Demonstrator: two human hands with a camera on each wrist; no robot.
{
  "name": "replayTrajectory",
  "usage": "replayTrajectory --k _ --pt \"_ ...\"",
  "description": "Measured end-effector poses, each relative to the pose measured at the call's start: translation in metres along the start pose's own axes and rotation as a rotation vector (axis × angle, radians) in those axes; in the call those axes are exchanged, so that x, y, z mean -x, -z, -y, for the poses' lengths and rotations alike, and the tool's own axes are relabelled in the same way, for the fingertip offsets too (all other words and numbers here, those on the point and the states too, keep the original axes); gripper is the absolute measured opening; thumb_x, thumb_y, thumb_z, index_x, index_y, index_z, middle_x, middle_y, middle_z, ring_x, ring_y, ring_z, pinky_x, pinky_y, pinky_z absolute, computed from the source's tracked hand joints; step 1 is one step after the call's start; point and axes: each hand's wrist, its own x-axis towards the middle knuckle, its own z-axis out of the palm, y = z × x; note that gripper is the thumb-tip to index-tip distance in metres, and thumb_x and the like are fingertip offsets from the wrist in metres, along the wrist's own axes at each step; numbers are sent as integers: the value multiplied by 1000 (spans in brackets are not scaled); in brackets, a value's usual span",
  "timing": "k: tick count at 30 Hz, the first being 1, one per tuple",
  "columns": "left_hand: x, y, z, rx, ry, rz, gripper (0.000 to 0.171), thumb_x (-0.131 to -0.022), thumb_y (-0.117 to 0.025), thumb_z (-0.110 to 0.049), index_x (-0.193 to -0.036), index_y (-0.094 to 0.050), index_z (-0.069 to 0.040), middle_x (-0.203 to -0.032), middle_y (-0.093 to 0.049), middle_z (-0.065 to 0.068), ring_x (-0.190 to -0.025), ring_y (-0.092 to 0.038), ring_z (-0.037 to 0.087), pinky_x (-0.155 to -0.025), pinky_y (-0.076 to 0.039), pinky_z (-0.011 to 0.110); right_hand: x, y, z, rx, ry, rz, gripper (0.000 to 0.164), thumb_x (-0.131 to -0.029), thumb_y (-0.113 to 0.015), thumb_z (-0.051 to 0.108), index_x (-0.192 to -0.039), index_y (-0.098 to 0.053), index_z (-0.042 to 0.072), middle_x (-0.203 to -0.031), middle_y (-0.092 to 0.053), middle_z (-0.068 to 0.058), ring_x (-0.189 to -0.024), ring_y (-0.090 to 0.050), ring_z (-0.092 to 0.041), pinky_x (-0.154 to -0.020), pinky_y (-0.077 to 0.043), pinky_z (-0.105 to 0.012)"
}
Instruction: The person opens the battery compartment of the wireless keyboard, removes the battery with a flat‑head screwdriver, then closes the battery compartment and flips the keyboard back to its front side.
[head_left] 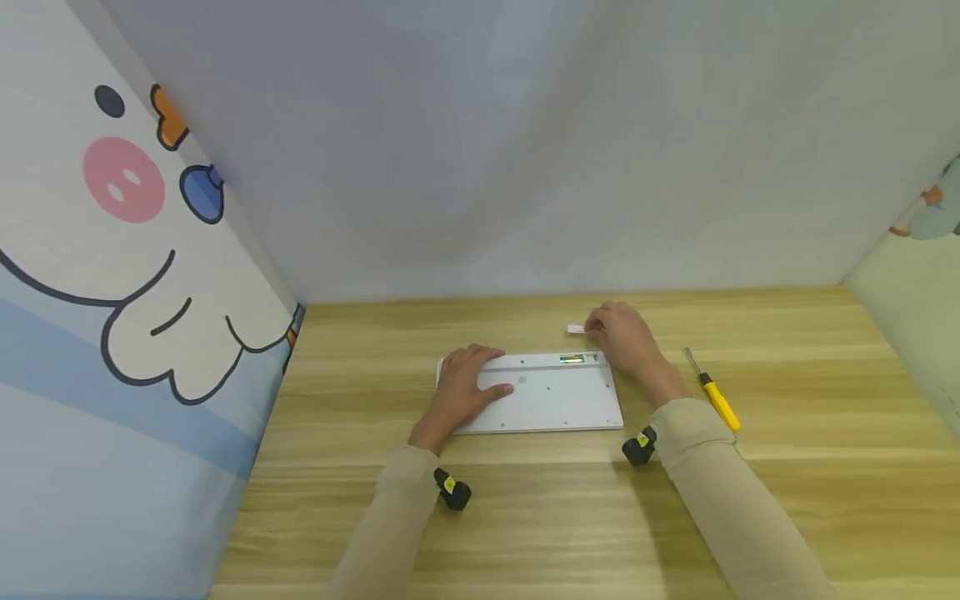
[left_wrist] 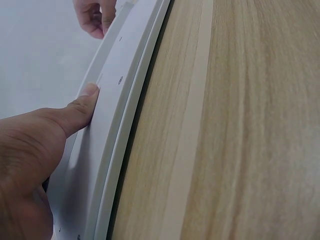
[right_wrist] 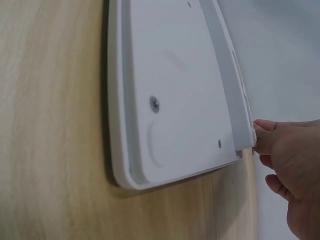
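Observation:
A white keyboard (head_left: 555, 407) lies underside up on the wooden table, with small screws in its back. Near the right end of its raised far strip, a battery (head_left: 572, 359) shows green and gold in an uncovered slot. My left hand (head_left: 463, 387) rests on the keyboard's left end, thumb extended across the back, as the left wrist view also shows. Just beyond the far right corner, my right hand (head_left: 624, 337) pinches a small white battery cover (head_left: 575, 329). In the right wrist view, the keyboard's edge (right_wrist: 242, 100) hides the right fingertips.
A screwdriver (head_left: 720, 402) with a yellow handle lies on the table right of the keyboard, close to the right forearm. The table (head_left: 525, 533) meets a plain pale wall (head_left: 525, 167) at its far edge. A cartoon-printed panel (head_left: 187, 333) stands along the left side.

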Motion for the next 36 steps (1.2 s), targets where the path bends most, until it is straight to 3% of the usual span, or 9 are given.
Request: replayTrajectory --k 15,25,36 --pt "3 -9 -4 5 15 22 63 -88 -77 -42 -143 -57 -19 -146 -60 7 -141 -50 30 -130 -22 51 2 -7 -13 -13 -15 43 9 -95 -71 9 -99 -76 4 -99 -73 -13 -101 -62 -32 -92 -53 -48" --pt "2 -7 -2 -1 0 -8 61 -88 -77 -42 -141 -58 -19 -143 -61 7 -139 -52 30 -128 -26 53 0 -8 -16 -67 10 43 10 -95 -70 8 -101 -76 3 -99 -72 -14 -99 -62 -31 -92 -54 -47" --pt "0 -5 3 -14 7 -13 63 -88 -77 -44 -142 -57 -19 -144 -61 7 -140 -51 29 -128 -25 52 -2 0 -8 -148 12 18 13 -97 -67 8 -106 -74 2 -105 -71 -16 -104 -64 -34 -100 -54 -51"
